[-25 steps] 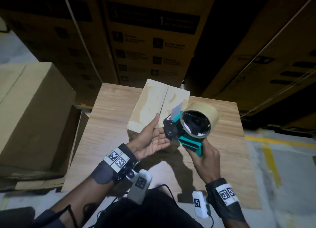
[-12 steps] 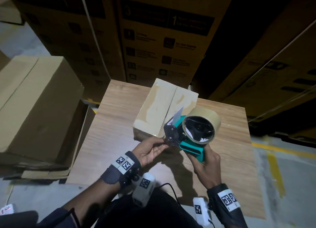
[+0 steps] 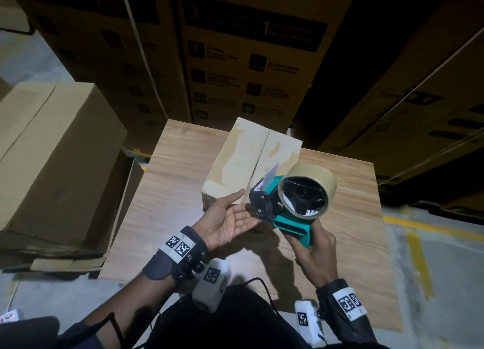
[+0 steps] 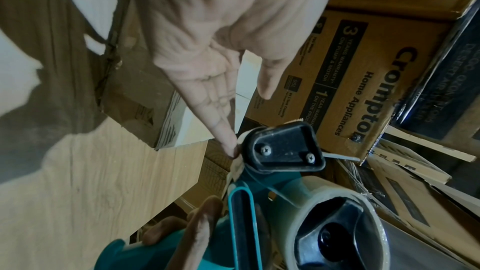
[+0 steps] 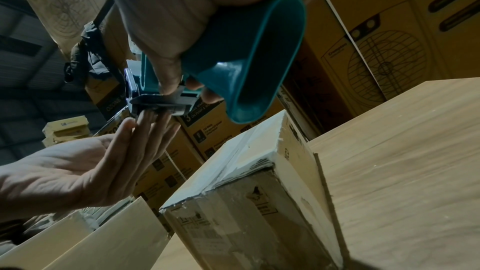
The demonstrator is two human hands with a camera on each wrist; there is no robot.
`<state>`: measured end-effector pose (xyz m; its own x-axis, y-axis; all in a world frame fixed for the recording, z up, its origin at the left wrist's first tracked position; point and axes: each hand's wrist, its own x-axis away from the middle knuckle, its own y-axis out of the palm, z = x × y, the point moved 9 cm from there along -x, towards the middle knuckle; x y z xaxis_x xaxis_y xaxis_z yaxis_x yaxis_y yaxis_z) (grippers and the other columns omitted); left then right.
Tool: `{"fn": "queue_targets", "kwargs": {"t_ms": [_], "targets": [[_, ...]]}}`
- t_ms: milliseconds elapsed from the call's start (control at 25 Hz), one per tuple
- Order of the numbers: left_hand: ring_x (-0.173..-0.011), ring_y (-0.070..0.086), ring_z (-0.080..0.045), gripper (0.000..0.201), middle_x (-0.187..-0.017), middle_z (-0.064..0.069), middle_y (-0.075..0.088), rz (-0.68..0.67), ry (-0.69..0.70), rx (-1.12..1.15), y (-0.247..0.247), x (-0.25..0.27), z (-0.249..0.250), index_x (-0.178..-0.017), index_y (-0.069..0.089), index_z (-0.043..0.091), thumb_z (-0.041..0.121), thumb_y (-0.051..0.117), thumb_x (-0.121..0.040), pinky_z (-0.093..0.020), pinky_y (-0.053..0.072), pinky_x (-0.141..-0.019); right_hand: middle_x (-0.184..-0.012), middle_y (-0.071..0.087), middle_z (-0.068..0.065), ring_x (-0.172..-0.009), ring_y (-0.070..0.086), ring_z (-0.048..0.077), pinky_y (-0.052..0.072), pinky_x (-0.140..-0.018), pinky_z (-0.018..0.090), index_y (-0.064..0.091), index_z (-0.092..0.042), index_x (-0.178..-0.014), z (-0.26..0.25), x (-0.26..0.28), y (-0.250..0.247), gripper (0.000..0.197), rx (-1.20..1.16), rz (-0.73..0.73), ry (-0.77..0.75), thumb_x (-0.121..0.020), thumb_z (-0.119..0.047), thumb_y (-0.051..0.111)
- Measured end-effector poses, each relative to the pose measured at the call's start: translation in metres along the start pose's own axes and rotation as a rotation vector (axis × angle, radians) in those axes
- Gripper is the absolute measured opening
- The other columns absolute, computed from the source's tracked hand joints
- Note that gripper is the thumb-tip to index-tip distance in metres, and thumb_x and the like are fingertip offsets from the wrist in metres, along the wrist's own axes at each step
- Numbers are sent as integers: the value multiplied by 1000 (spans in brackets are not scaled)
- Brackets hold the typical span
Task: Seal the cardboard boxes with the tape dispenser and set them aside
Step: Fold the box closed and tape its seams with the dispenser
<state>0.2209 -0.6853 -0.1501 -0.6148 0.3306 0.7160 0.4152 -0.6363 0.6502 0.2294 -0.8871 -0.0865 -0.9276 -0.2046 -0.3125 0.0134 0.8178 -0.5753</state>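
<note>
left hand point(image 3: 230, 221): half a second ago my fingers were curled at the dispenser's black front; now my palm is turned up, fingers straight, thumb pointing at the box point(image 3: 251, 162).
fingertips point(image 4: 231, 145): they reach under the dispenser point(image 3: 290, 204) and touch its black roller end, much as a second ago.
dispenser: my right hand point(image 3: 313, 251) has brought it slightly nearer me, off the box top.
view: my head has tipped up and left; the big box point(image 3: 52, 155) on the left shows more.

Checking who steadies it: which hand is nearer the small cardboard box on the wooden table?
Left. The left hand hovers at the small cardboard box's near corner; the right hand is farther back.
</note>
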Motion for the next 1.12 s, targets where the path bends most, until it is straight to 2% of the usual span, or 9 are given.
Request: {"fn": "queue_targets", "kwargs": {"t_ms": [120,240,400,560,680,800,880,1000,1120], "targets": [[-77,78,-30,64,-100,-28,74,-31,19,-65,5,4,2,-125,61,-7,37,73,-81,-36,65,-65,-92,73,-6,-79,69,7,57,-65,29,59,-30,-115,-2,1,2,43,-7,-10,-10,-79,-23,81],[-88,77,-32,73,-111,-30,71,-98,-1,-65,11,8,-2,-130,59,-12,50,60,-91,-40,65,-74,-91,73,-7,-80,70,7,59,-65,38,60,-29,-114,6,2,2,49,-21,-3,23,-78,-10,87],[-93,76,-32,69,-115,-29,70,-77,-10,-64,10,7,-6,-123,64,-10,48,64,-86,-40,64,-80,-89,66,-22,-78,68,3,56,-63,36,59,-32,-112,7,3,2,55,-10,-2,18,-75,-3,88],[-86,77,-32,68,-104,-27,74,22,-5,-105,1,4,-11,-121,63,-7,42,74,-76,-41,65,-74,-91,72,-8,-80,69,8,59,-65,39,59,-32,-113,9,7,5,57,6,-24,19,-75,-3,89],[-87,77,-34,70,-109,-30,72,53,25,-77,-8,6,-4,-124,61,-10,41,73,-78,-43,63,-78,-93,71,-9,-83,68,0,58,-67,30,60,-29,-115,7,8,5,56,6,-27,3,-74,-4,89],[-102,73,-40,71,-124,-34,65,-70,-34,-60,2,13,-1,-125,62,-14,49,60,-93,-48,58,-91,-94,68,-12,-85,65,-8,55,-67,18,61,-24,-114,2,9,7,53,13,-28,-23,-74,-5,90],[-105,72,-41,72,-124,-33,66,-100,-74,-88,8,17,-5,-122,64,-13,54,55,-97,-50,56,-93,-92,68,-11,-80,64,-4,51,-67,11,62,-21,-111,-1,9,6,46,15,-18,-37,-74,-11,88],[-104,73,-38,74,-123,-32,67,-45,-94,-49,5,11,-12,-128,59,-12,54,59,-96,-48,61,-88,-88,70,-8,-73,64,3,50,-63,14,61,-24,-108,-5,6,3,40,-4,16,-33,-75,-19,82],[-92,76,-35,72,-116,-31,70,46,-86,45,-5,6,-20,-131,56,-13,38,75,-84,-43,65,-73,-86,70,-14,-76,68,-1,54,-62,24,63,-20,-107,-2,7,0,36,-69,39,-2,-76,-17,81]]}}
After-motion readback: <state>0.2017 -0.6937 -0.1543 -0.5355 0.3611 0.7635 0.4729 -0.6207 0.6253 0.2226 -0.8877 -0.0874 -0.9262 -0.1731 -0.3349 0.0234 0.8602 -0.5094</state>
